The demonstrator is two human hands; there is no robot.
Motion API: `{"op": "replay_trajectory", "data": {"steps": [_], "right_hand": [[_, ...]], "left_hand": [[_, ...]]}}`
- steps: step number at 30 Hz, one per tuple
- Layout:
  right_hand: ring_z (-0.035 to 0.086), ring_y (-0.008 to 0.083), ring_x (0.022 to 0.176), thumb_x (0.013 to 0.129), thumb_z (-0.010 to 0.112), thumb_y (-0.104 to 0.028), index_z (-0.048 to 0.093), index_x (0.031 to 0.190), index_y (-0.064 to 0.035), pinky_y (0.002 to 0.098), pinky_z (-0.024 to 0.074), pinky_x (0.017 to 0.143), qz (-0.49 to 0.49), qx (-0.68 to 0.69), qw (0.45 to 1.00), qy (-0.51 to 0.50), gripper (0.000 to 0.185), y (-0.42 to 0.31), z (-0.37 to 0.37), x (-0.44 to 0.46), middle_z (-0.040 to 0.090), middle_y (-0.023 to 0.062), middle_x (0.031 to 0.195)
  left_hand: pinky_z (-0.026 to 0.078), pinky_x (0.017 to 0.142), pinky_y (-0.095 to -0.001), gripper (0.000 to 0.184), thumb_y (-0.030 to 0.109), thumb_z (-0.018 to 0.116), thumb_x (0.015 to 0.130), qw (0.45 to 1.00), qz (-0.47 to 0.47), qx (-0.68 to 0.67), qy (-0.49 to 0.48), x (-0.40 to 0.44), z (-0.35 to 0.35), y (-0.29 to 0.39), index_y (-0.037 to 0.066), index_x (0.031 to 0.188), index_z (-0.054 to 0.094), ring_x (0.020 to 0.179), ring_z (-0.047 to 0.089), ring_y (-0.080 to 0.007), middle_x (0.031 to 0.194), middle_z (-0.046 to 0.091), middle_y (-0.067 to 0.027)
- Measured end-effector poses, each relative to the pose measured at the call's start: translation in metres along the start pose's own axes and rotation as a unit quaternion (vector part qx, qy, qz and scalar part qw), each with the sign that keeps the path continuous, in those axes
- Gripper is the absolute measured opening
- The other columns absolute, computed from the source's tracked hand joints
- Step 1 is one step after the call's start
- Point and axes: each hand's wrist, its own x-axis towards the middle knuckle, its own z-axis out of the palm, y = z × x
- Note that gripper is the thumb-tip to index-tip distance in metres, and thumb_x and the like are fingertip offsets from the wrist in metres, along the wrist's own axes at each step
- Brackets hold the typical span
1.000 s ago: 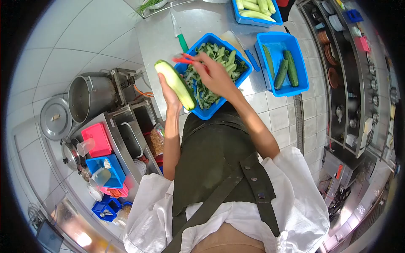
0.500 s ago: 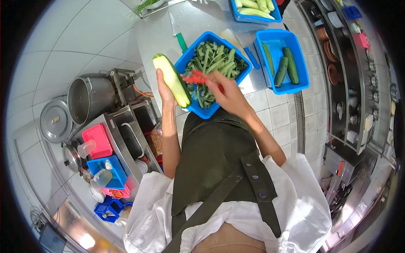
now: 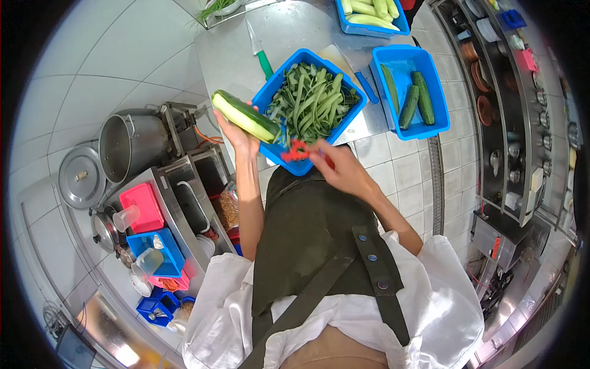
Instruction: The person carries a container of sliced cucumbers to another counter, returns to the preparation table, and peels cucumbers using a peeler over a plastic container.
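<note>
Steel table bears a blue bin of peelings — left grip holding zucchini, right grip red peeler.

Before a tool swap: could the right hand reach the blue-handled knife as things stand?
Probably yes, though the right hand holds a red peeler, so its grip isn't free. The blue handle lies uncovered between the peelings bin and the cucumber bin, with nothing seen over it.
</note>
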Motion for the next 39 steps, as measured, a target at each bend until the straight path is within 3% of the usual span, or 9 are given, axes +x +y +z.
{"op": "replay_trajectory", "data": {"steps": [3,8,13,16,23,25,28,31,39], "right_hand": [[0.056,0.0289,0.056,0.101,0.054,-0.019,0.057,0.104,-0.0036,0.0382,0.0421,0.056,-0.036,0.011,0.995,0.09,0.016,-0.025,-0.001,0.061,0.055,0.0182,0.066],[0.062,0.044,0.072,0.097,0.054,-0.017,0.057,0.103,-0.0051,0.0508,0.0473,0.06,-0.118,-0.025,0.988,0.092,0.014,0.001,0.028,0.114,0.063,0.0224,0.077],[0.064,0.0419,0.073,0.096,0.056,-0.018,0.059,0.107,-0.0071,0.0504,0.0487,0.06,-0.075,-0.137,0.987,-0.047,0.016,0.014,0.006,0.012,0.064,0.0203,0.075],[0.064,0.0414,0.073,0.097,0.056,-0.018,0.059,0.105,-0.0069,0.0502,0.0476,0.059,-0.049,-0.181,0.981,-0.043,0.014,0.011,-0.001,-0.003,0.065,0.0194,0.075],[0.062,0.0425,0.07,0.098,0.054,-0.017,0.055,0.1,-0.0049,0.0492,0.046,0.06,-0.066,-0.004,0.992,0.108,0.012,-0.017,0.007,0.098,0.063,0.021,0.076],[0.062,0.0425,0.071,0.098,0.053,-0.017,0.056,0.102,-0.0046,0.049,0.0462,0.059,-0.118,-0.015,0.988,0.096,0.013,-0.006,0.018,0.103,0.063,0.0214,0.077],[0.063,0.0421,0.076,0.098,0.054,-0.018,0.057,0.102,-0.0061,0.0523,0.0474,0.063,-0.077,-0.085,0.993,-0.018,0.013,-0.004,0.006,0.039,0.064,0.0202,0.079],[0.064,0.0411,0.076,0.097,0.056,-0.019,0.057,0.102,-0.0067,0.0518,0.0479,0.063,-0.037,-0.215,0.967,-0.135,0.013,0.01,0.0,-0.003,0.064,0.0198,0.078],[0.064,0.0403,0.068,0.1,0.052,-0.017,0.053,0.102,-0.0041,0.0469,0.0459,0.058,-0.035,0.033,0.991,0.121,0.013,-0.023,0.001,0.091,0.061,0.0215,0.073]], "left_hand": [[0.054,0.071,-0.0398,0.06,0.065,0.032,0.1,0.989,-0.004,0.092,-0.12,-0.003,-0.016,-0.015,0.013,0.119,0.055,0.08,0.063,-0.024,0.093,0.063,-0.0068],[0.053,0.088,-0.0438,0.065,0.06,0.032,0.102,0.993,0.063,0.08,-0.062,-0.028,0.025,-0.039,0.007,0.138,0.045,0.104,0.062,-0.0283,0.118,0.059,-0.012],[0.055,0.075,-0.0407,0.056,0.059,0.038,0.102,0.971,0.102,0.211,0.046,0.01,-0.018,-0.027,0.009,0.123,0.051,0.091,0.063,-0.024,0.104,0.06,-0.0112],[0.053,0.075,-0.0377,0.056,0.061,0.041,0.1,0.987,0.019,0.154,0.026,-0.001,-0.007,-0.017,0.008,0.112,0.054,0.087,0.061,-0.0223,0.091,0.06,-0.0096],[0.053,0.082,-0.0403,0.06,0.061,0.038,0.101,0.981,0.063,0.156,-0.1,-0.033,0.018,-0.033,0.011,0.132,0.048,0.093,0.061,-0.0211,0.109,0.06,-0.0082],[0.052,0.084,-0.0397,0.06,0.059,0.037,0.102,0.985,0.07,0.122,-0.103,-0.028,0.02,-0.035,0.01,0.136,0.047,0.096,0.061,-0.021,0.112,0.059,-0.0089],[0.054,0.074,-0.038,0.062,0.061,0.037,0.101,0.972,0.113,0.205,0.006,0.002,-0.009,-0.021,0.006,0.125,0.052,0.083,0.062,-0.0216,0.097,0.062,-0.0112],[0.053,0.07,-0.0372,0.063,0.063,0.038,0.1,0.985,0.072,0.154,0.0,0.011,-0.008,-0.002,0.004,0.117,0.054,0.076,0.062,-0.0222,0.089,0.062,-0.0117],[0.053,0.071,-0.0349,0.061,0.059,0.036,0.102,0.98,0.035,0.166,-0.107,-0.028,0.016,-0.015,0.004,0.124,0.054,0.079,0.063,-0.0208,0.097,0.063,-0.0097]]}}
